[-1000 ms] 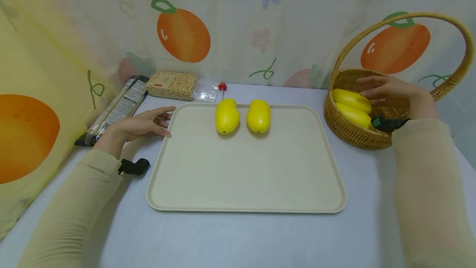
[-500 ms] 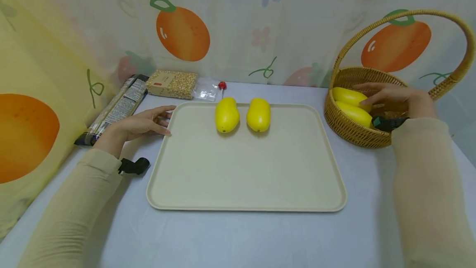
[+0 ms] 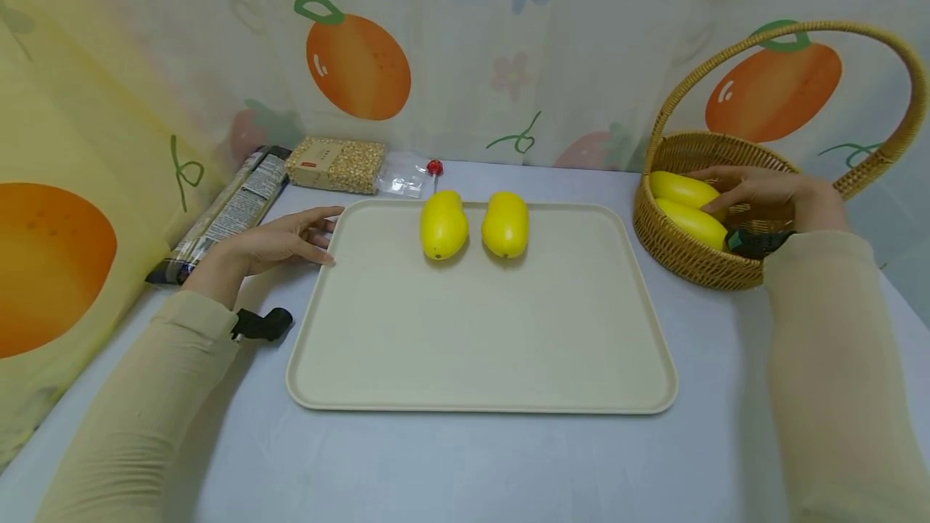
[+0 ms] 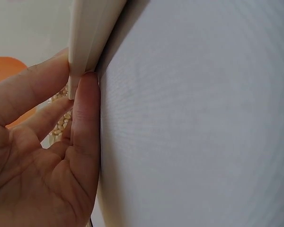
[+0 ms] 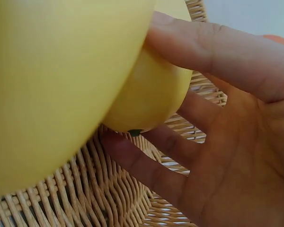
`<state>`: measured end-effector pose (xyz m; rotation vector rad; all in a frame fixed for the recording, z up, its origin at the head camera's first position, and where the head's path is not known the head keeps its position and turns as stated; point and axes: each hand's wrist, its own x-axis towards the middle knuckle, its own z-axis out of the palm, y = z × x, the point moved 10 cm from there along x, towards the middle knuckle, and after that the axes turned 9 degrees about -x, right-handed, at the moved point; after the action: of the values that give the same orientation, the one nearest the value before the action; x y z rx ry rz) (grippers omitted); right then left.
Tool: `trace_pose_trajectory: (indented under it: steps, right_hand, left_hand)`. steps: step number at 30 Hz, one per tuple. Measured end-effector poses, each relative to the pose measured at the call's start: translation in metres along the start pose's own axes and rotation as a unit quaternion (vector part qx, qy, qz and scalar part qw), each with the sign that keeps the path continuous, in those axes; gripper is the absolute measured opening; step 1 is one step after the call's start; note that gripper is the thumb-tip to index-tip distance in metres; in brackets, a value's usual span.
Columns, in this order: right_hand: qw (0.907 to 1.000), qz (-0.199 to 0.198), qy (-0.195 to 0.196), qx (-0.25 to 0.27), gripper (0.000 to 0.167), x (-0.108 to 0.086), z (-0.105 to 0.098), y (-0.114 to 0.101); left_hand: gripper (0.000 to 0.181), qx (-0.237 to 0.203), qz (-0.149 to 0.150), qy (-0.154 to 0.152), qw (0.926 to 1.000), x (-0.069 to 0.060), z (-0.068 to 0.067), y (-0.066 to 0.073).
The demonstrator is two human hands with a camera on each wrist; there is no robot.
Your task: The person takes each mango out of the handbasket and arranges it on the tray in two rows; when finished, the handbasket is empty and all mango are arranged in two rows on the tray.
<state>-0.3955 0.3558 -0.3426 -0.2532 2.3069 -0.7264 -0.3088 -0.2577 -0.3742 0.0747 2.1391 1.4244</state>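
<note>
Fruit [image 3: 679, 187]: right hand [image 3: 756, 187] half-closed round its end; left hand [image 3: 272, 247] pinches tray [image 3: 479, 345]. I'd lift clear of neighbour [image 3: 690, 222] beside grip.

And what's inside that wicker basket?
A nearer yellow fruit and a farther yellow fruit, which the right hand holds. They hide part of the floor of the wicker basket, so whether anything lies beneath them can't be seen.

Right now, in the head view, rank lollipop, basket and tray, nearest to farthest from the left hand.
1. Tray: left edge at the left hand.
2. Lollipop: behind the tray, left of its middle.
3. Basket: off the tray's right side.
</note>
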Motion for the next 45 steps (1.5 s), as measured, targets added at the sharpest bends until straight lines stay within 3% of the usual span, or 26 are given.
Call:
trace_pose_trajectory:
  steps: [6, 13, 21, 35, 40, 45]
  right_hand:
    - [0.9988, -0.007, 0.042, -0.022, 0.079, 0.000, -0.008, -0.005]
    - [0.9937, -0.018, 0.093, -0.061, 0.079, -0.018, -0.029, -0.016]
    - [0.9901, -0.057, 0.120, -0.044, 0.066, -0.043, -0.041, -0.036]
    - [0.9791, -0.117, 0.149, -0.074, 0.074, -0.069, -0.021, -0.090]
    - [0.9758, -0.158, 0.135, -0.067, 0.072, -0.073, -0.005, -0.115]
    - [0.9746, -0.173, 0.126, -0.068, 0.075, -0.073, 0.010, -0.135]
  left_hand:
    - [0.092, -0.005, 0.005, -0.008, 0.9999, -0.001, 0.001, 0.000]
    - [0.093, -0.006, 0.003, -0.008, 0.9999, 0.000, 0.000, 0.000]
    - [0.094, -0.005, 0.004, -0.007, 1.0000, 0.000, -0.002, -0.001]
    - [0.092, -0.019, 0.019, -0.015, 0.9995, 0.001, 0.002, 0.002]
    - [0.092, -0.017, 0.013, -0.012, 0.9997, 0.001, 0.001, 0.002]
    - [0.094, -0.016, 0.007, -0.008, 0.9998, 0.000, 0.000, 0.001]
